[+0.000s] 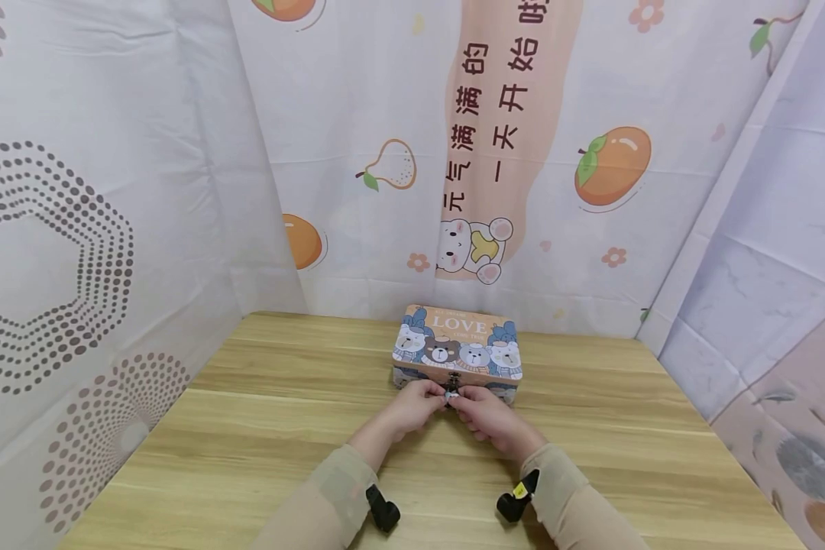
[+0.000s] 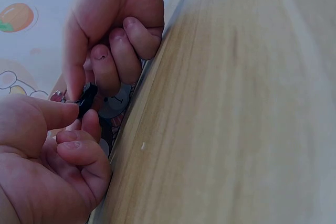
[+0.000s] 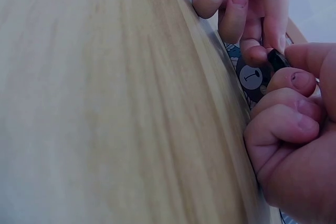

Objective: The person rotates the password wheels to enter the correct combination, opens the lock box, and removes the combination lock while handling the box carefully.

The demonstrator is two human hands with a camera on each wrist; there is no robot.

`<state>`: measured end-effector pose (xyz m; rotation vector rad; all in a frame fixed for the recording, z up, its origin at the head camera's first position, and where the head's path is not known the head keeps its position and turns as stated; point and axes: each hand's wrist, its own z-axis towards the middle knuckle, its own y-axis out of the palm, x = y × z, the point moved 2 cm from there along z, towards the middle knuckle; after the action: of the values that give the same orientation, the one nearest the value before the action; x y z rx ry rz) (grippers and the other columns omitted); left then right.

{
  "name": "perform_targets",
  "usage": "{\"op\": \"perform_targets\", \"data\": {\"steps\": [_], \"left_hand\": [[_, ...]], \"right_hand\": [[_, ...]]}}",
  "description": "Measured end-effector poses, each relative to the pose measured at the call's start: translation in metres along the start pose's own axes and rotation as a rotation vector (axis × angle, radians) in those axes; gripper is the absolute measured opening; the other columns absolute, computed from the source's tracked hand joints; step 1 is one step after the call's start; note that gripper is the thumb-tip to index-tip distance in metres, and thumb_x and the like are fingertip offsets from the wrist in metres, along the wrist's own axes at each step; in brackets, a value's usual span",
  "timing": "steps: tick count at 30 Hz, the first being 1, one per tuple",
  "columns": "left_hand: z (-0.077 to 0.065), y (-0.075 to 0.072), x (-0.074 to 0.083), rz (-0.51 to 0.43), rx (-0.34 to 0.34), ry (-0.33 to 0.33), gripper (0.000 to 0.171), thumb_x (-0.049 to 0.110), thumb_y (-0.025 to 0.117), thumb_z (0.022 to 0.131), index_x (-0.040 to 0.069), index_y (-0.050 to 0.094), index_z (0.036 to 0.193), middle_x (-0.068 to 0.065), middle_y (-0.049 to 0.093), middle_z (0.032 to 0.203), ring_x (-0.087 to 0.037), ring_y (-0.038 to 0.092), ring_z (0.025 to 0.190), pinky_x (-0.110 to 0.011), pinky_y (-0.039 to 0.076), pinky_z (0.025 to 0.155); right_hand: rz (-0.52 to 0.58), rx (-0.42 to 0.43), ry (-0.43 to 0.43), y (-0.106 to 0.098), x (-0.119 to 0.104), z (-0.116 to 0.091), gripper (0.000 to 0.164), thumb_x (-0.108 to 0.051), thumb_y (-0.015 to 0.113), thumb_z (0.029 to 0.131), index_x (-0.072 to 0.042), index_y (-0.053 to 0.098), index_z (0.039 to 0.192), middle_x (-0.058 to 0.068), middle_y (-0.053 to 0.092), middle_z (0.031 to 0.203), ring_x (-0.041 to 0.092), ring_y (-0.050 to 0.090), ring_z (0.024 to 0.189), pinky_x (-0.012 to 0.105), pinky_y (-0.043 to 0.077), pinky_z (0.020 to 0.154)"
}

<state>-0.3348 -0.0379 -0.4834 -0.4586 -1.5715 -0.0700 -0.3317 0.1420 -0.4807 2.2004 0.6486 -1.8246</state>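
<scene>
A rectangular tin box, its lid printed with bears and the word LOVE, stands shut at the back of the table. A metal latch is on its front. My left hand and right hand meet just below that latch. Between their thumbs and index fingers, both pinch what looks like a small black padlock, mostly covered by fingertips. The right wrist view shows the same black padlock from the other side, close against the box front. The other fingers of each hand curl loosely near the tabletop.
The wooden table reaches back to a printed curtain. More curtains hang along the left and right sides. Each wrist wears a small black camera.
</scene>
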Motion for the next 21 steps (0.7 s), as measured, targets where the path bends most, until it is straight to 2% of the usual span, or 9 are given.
{"op": "perform_targets", "data": {"steps": [9,21], "left_hand": [[0.0012,-0.0013,-0.0007,0.004,-0.001,0.004,0.012,0.012,0.059,0.102,0.002,0.064,0.108,-0.004,0.066,0.090,-0.010,0.041,0.052,-0.023,0.035,0.042],[0.0027,-0.0013,-0.0011,0.008,-0.004,-0.012,0.012,0.013,0.059,0.102,0.003,0.063,0.108,-0.003,0.066,0.090,-0.011,0.041,0.051,-0.023,0.035,0.042]], "right_hand": [[0.014,0.007,0.005,0.0006,-0.0004,0.0020,0.026,-0.027,0.057,0.104,-0.001,0.058,0.104,-0.003,0.037,0.064,0.009,0.028,0.048,0.022,0.024,0.041],[0.010,0.001,0.008,0.0006,-0.0006,0.0010,0.025,-0.026,0.054,0.105,-0.001,0.058,0.104,-0.003,0.037,0.065,0.009,0.028,0.048,0.022,0.024,0.041]]}}
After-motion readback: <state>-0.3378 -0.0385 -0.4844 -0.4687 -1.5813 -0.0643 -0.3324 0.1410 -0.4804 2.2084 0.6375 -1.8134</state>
